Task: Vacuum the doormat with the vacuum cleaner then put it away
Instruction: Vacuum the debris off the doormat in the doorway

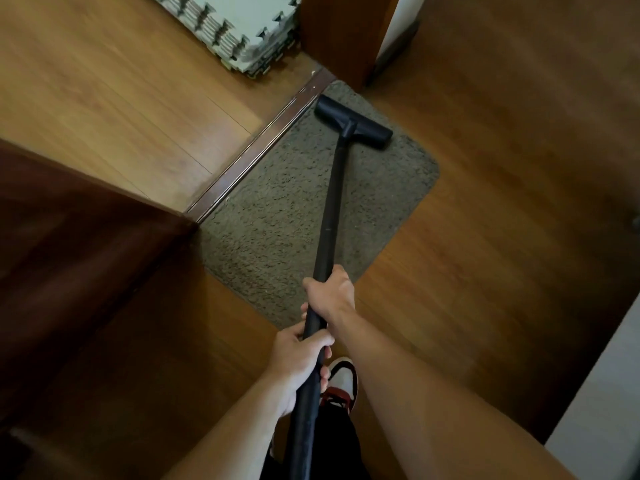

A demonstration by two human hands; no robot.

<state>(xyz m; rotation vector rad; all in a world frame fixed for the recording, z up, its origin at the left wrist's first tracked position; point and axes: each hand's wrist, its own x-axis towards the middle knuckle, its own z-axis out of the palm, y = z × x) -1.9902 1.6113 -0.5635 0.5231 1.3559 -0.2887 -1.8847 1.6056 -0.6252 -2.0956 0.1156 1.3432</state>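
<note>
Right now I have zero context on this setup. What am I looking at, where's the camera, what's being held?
There is no robot here. One wide-angle camera sits on a person's head, looking forward and down at their bare arms. Both hands grip a black vacuum wand: the right hand further along it, the left hand nearer the body. The floor head rests on the far end of a grey-brown doormat, which lies on a wooden floor beside a door threshold. A stack of foam floor tiles sits past the threshold. One shoe shows below the hands.
</note>
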